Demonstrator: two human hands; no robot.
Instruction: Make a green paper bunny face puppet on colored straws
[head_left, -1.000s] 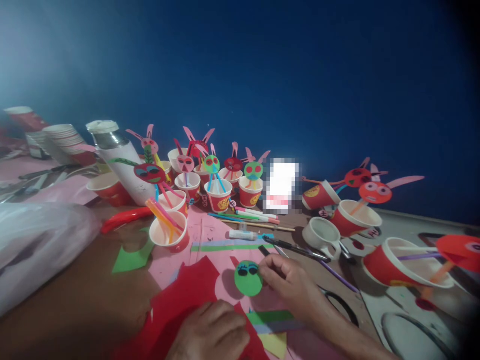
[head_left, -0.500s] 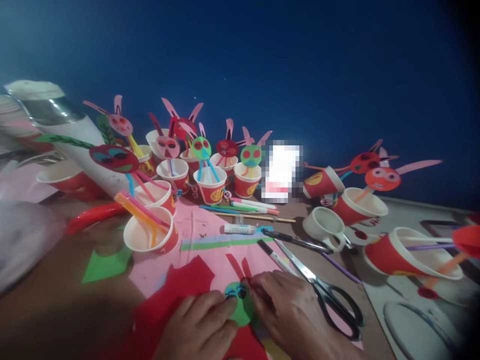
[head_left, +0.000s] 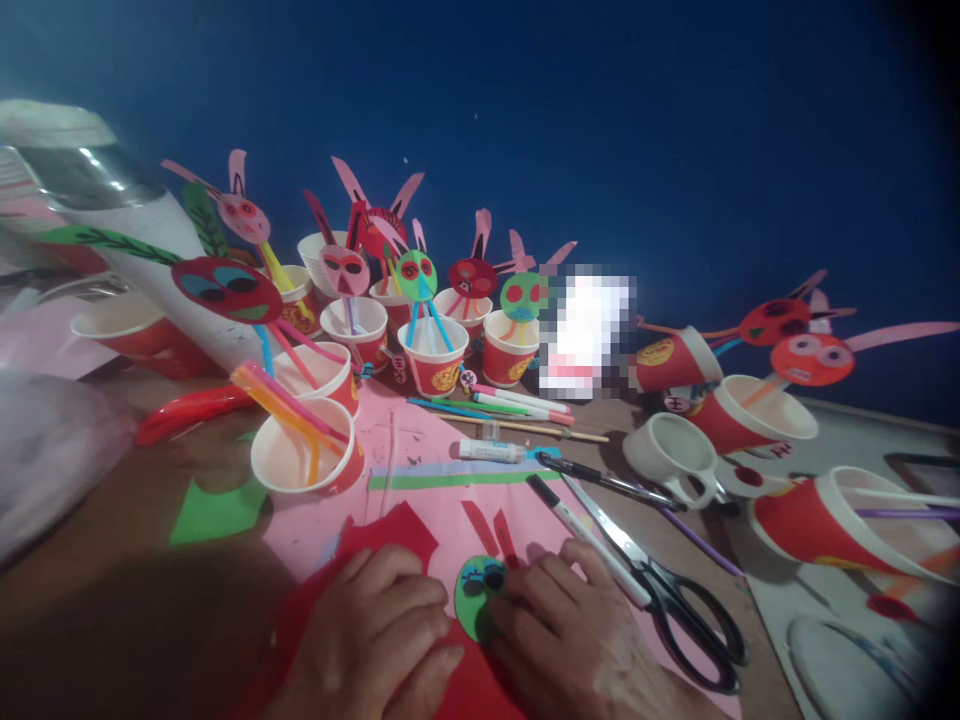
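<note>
A round green paper face (head_left: pixel 468 610) with blue-and-black eyes lies on a sheet of red paper (head_left: pixel 474 684). Two narrow red paper strips (head_left: pixel 491 532) stand out above it like ears. My right hand (head_left: pixel 574 625) has its bent fingers pressed at the face's right edge, covering part of it. Just left of the face, my left hand (head_left: pixel 375 630) rests on the red paper, fingers loosely bent and thumb apart, with nothing visible in it. Black-handled scissors (head_left: pixel 652 575) and a capped marker (head_left: pixel 589 540) lie beyond my right hand.
Paper cups with animal-faced straws, one a green-faced cup (head_left: pixel 433 360), line the back. A glue stick (head_left: pixel 491 450), pens and a small mug (head_left: pixel 667 455) lie ahead. A straw-filled cup (head_left: pixel 304 465) and green scrap (head_left: pixel 217 510) are left; a tipped cup (head_left: pixel 795 520) is right.
My left hand has drawn off the green face to the left, uncovering more of it. My right hand stays at its right edge. The whole view has shifted slightly.
</note>
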